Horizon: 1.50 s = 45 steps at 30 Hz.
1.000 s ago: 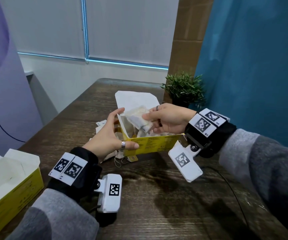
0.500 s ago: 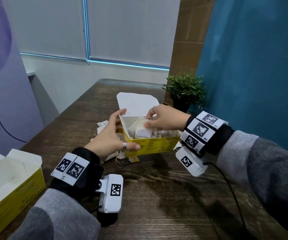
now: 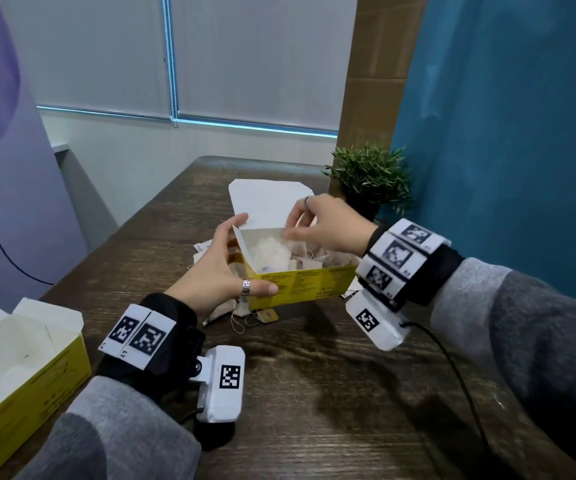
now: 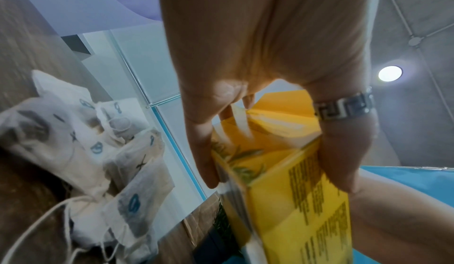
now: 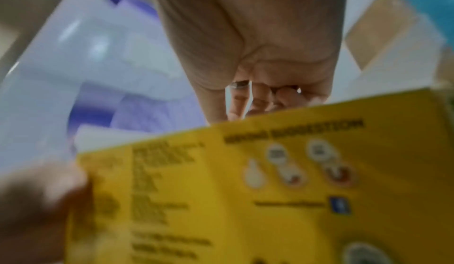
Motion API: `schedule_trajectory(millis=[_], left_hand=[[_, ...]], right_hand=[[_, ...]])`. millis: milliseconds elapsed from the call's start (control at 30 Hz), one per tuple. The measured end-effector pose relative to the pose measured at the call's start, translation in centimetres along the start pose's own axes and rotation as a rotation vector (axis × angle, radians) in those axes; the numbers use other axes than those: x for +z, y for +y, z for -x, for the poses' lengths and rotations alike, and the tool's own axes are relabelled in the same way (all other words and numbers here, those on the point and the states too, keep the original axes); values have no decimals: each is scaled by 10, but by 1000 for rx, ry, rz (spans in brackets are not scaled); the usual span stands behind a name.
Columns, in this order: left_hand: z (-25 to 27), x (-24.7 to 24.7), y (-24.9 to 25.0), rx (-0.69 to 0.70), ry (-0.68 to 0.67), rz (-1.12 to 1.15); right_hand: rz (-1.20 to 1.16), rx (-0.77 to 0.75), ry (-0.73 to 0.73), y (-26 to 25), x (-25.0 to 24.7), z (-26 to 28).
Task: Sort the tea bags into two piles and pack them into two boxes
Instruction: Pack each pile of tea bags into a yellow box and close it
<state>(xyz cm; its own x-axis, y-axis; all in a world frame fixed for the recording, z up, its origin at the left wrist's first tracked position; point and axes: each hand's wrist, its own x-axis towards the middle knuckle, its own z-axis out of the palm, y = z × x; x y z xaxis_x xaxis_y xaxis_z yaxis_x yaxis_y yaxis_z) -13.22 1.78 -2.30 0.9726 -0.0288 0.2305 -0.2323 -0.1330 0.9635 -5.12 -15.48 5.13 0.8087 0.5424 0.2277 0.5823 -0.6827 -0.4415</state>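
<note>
Head view: the left hand [image 3: 222,268] grips the left end of the open yellow box [image 3: 302,282] mid-worktop [image 3: 314,393], while the right hand [image 3: 328,225] dips curled fingers onto the tea bags [image 3: 272,256] inside; whether it grips one is hidden. Left wrist: loose tea bags [image 4: 81,151] with blue X and O marks lie left. Right wrist: box print too blurred to read.

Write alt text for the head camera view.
A person's left hand grips the end of an open yellow box of tea bags on a dark wooden table, while the right hand reaches into it. More tea bags lie beside it; a second open yellow box sits near left.
</note>
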Motion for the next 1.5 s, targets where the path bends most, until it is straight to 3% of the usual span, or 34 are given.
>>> schedule_trajectory(millis=[67, 167, 233, 433, 567, 667, 767, 833, 900, 933, 1067, 1133, 1233, 1367, 1433, 1500], left_hand=[[0, -1, 1, -1, 6, -13], [0, 0, 1, 6, -1, -20], [0, 2, 1, 7, -3, -24], [0, 1, 0, 6, 0, -10], [0, 0, 2, 11, 12, -20], [1, 0, 3, 10, 14, -24], [1, -1, 2, 12, 15, -19], [1, -1, 2, 10, 21, -11], [1, 0, 2, 9, 19, -8], [0, 0, 2, 9, 18, -9], [0, -1, 3, 17, 31, 7], [0, -2, 3, 19, 51, 11], [-1, -5, 1, 18, 119, 17], [-4, -12, 1, 19, 210, 15], [-5, -15, 0, 21, 248, 19], [-6, -17, -1, 14, 266, 1]], right_hand=[[-75, 27, -48, 2, -9, 2], [75, 36, -296, 4, -12, 11], [107, 48, -333, 10, -10, 12], [13, 36, -209, 17, -20, 3], [-182, 28, -103, 17, -20, 3], [-176, -2, -76, 16, -20, 4], [-447, 17, -43, 14, -21, 4], [-783, 68, -85, 11, -22, 5], [-895, 97, -148, 10, -21, 4], [-811, 92, -167, 10, -20, 4], [-52, -12, -192, 11, -11, 4], [135, -58, -188, 12, -6, 3], [45, -52, -42, 16, -15, -3], [-415, 210, 273, 51, -37, -19], [-407, 372, 217, 79, -33, -24], [-152, 482, -50, 106, -16, -26]])
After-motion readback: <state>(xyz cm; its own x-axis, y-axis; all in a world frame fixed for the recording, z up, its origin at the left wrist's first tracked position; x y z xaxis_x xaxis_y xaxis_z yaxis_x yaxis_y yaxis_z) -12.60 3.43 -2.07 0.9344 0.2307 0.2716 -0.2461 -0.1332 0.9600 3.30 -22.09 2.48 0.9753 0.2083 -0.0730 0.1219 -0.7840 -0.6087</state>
